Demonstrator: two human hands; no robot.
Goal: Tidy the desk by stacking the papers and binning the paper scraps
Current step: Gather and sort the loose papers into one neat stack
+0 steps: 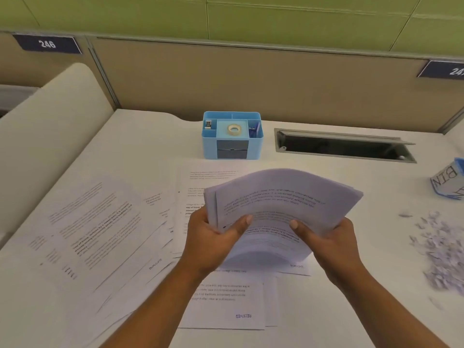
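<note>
The left hand (213, 237) and the right hand (326, 242) each grip a side of the bundle of papers (281, 197), held curved above the white desk (351, 310). I think its edges should be tapped even before the loose sheets (95, 234) at left join it. Scraps (442, 252) lie at right, the bin (449, 182) farther; beyond, a blue organiser (232, 135) and a beige partition (276, 79).

The organiser (232, 148) is smooth pale-blue plastic. In front of it, the papers (283, 204) are thin matt white paper on a smooth matt desk (351, 285). Right of it, the cable slot frame (339, 135) looks grey metal.
</note>
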